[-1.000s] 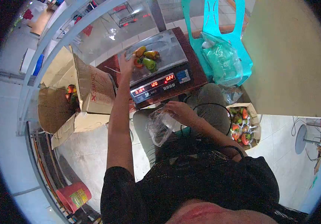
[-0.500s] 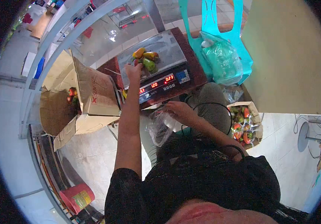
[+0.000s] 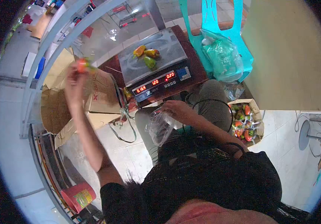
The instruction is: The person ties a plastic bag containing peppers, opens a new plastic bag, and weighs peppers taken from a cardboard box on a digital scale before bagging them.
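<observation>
The area has a pale tiled floor; a dark brown bench carries a scale with lit red figures, the first reading 0.169. Three peppers lie grouped on the scale's plate, unrestrained. A turquoise chair stands just beside the bench.

The left hand is raised by the large cardboard box, fingers closed around a red and green pepper. Blur hides the exact grip, and whether the hand is directly above the box's mouth cannot be determined. The right hand is at the lap, fingers pinched on a clear plastic bag, which hangs slack; its mouth cannot be made out.

Risks, in this inspector's judgement: the held pepper could slip and bruise on the floor if the unseen grip is shallow. The peppers on the plate, being rounded, could roll off if a knee or sleeve jolts the bench. The bag could slide from the lap, its hold being a single pinch. A dark cable loops near the right arm and could snag during a reach towards the small box of peppers.
</observation>
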`<state>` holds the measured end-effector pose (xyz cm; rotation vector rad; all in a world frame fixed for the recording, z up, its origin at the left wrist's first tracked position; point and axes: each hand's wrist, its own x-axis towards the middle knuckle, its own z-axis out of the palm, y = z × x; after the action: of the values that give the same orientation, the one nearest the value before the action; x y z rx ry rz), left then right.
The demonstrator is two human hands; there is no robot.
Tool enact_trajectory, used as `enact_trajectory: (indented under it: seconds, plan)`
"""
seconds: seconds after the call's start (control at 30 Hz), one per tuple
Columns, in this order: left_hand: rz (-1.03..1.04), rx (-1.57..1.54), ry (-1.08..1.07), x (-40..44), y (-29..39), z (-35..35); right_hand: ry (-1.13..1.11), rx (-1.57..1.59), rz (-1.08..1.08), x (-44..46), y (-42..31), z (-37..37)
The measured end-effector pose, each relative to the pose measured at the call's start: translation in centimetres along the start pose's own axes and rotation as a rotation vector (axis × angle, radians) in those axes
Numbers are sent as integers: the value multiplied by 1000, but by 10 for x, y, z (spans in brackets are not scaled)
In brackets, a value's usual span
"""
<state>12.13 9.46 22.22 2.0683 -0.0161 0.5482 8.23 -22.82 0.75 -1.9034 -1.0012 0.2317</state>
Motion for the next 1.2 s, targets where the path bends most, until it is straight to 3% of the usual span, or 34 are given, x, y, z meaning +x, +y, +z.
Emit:
enact_trajectory:
  seconds: [0.03, 0.13, 0.2, 0.27, 0.3, 0.37, 0.4, 0.5, 0.53, 0.57, 0.63, 0.7, 0.77, 0.83, 0.93, 1.0, 1.2]
  plan:
    - [17, 181, 104, 9, 14, -28, -7, 2, 4, 0, -5, -3]
    - [-8, 286, 312, 46, -38, -123, -9, 11, 34, -1, -9, -6]
    - [-6, 726, 137, 65, -131, -197, 0, 16, 27, -2, -7, -5]
    - [198, 1118, -25, 58, -162, -209, 21, 17, -8, -2, -5, -3]
    - [406, 1283, -97, 40, -159, -196, 23, 25, -9, -2, -5, -4]
    - [379, 1055, -89, 20, -157, -163, 27, 40, -9, -1, -8, -5]
    - [140, 667, -8, 11, -159, -148, 37, 26, -19, -1, -7, -4]
    - [1, 980, -99, 18, -267, -186, 56, 0, -34, -1, -1, 2]
    - [147, 1050, -92, 17, -269, -184, 67, 0, -21, -1, 1, 3]
    - [79, 999, -5, 20, -269, -185, 81, 1, -7, -3, 4, 5]
    - [-67, 661, 325, 20, -202, -153, 88, -45, 65, 0, -1, -6]
    - [70, 380, 461, 14, -111, -108, 123, -71, 119, 4, 3, -17]
    - [319, 265, 406, -5, -38, -55, 176, -74, 156, 7, 10, -22]
    - [131, 148, 157, -57, 2, 7, 261, 41, 135, 10, 15, -24]
    - [138, 435, -230, -123, 17, 99, 319, -18, 62, 19, 8, -37]
    - [-36, 227, -245, -153, 4, 136, 312, -103, 51, 22, -3, -47]
    - [-149, 308, -123, -190, -35, 156, 241, -180, 141, 30, -6, -48]
